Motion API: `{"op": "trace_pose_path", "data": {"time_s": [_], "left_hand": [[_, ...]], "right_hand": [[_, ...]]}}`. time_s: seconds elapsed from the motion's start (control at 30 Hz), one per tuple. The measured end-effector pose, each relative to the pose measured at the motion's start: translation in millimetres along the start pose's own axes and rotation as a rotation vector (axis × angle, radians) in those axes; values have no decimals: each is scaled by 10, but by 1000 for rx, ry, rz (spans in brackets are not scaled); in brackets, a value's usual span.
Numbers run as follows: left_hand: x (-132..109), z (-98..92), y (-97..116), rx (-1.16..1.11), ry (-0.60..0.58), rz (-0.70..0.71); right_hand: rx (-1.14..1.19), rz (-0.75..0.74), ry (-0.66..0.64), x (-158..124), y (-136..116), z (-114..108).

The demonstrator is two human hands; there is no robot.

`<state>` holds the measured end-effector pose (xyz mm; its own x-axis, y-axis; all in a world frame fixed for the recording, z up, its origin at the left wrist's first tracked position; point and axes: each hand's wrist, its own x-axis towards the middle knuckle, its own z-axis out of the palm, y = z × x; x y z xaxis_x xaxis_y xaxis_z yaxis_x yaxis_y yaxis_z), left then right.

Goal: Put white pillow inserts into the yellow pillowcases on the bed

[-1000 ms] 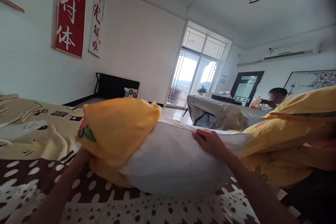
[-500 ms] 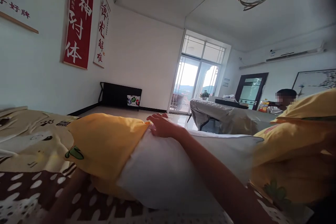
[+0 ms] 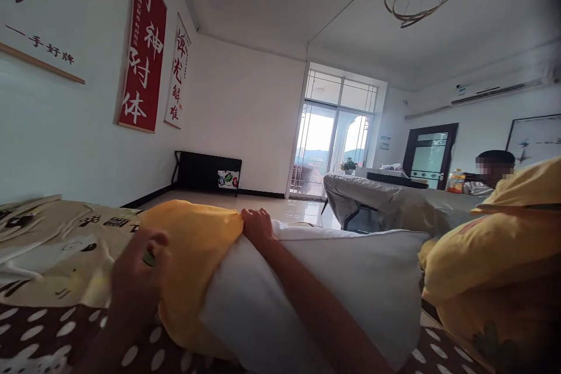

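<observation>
The yellow pillowcase (image 3: 193,257) looks like smooth matt cloth, the white pillow (image 3: 368,280) plain matt fabric, the spotted blanket (image 3: 33,318) soft textile, the floor (image 3: 298,210) glossy, the tabletop cover (image 3: 394,207) crinkled, shiny plastic.

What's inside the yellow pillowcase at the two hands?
One end of the white pillow goes into the yellow pillowcase, whose upper edge the right hand touches; the rest lies outside. The inserted end is covered, so how far in it reaches cannot be seen.
</observation>
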<state>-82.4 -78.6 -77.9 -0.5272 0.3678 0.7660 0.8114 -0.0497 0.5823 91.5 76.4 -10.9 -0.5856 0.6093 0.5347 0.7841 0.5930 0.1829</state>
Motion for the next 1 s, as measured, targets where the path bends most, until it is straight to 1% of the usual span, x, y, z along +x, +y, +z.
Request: {"op": "trace_pose_path", "data": {"time_s": [0.03,0.07,0.1,0.13,0.2,0.27,0.33,0.37,0.47,0.53,0.6,0.67,0.73,0.83,0.9,0.93,1.0], "left_hand": [[11,90,245,-7,-94,202],[16,214,459,25,-152,348],[17,358,630,83,-199,427],[13,507,756,140,-257,484],[-5,760,902,266,-313,475],[-38,892,977,345,-325,435],[-87,900,1046,362,-321,451],[-116,870,1081,352,-322,484],[-210,741,1149,364,-276,591],[-258,674,1149,407,-222,594],[-281,640,1130,444,-203,514],[-270,634,1119,467,-217,416],[-232,640,1126,491,-219,372],[-178,655,1178,527,-183,333],[-189,675,1238,517,-160,390],[-211,690,1277,491,-130,458],[-272,724,1367,407,-27,635]], "right_hand": [[-16,-8,16,-17,-3,-26],[-29,-17,32,-45,-1,-59],[-41,-22,53,-81,6,-97],[-54,-20,79,-123,22,-138],[-81,42,120,-209,86,-217],[-92,179,100,-277,190,-275],[-86,307,27,-323,313,-302],[-79,337,-9,-341,373,-308],[-67,304,-72,-381,513,-339],[-68,266,-72,-394,569,-412],[-85,230,-12,-395,616,-535],[-98,183,82,-399,675,-676],[-123,98,167,-436,737,-786],[-215,-42,261,-601,746,-826],[-249,-91,293,-781,652,-774],[-242,-111,297,-883,581,-737],[-217,-181,308,-1092,427,-663]]}}
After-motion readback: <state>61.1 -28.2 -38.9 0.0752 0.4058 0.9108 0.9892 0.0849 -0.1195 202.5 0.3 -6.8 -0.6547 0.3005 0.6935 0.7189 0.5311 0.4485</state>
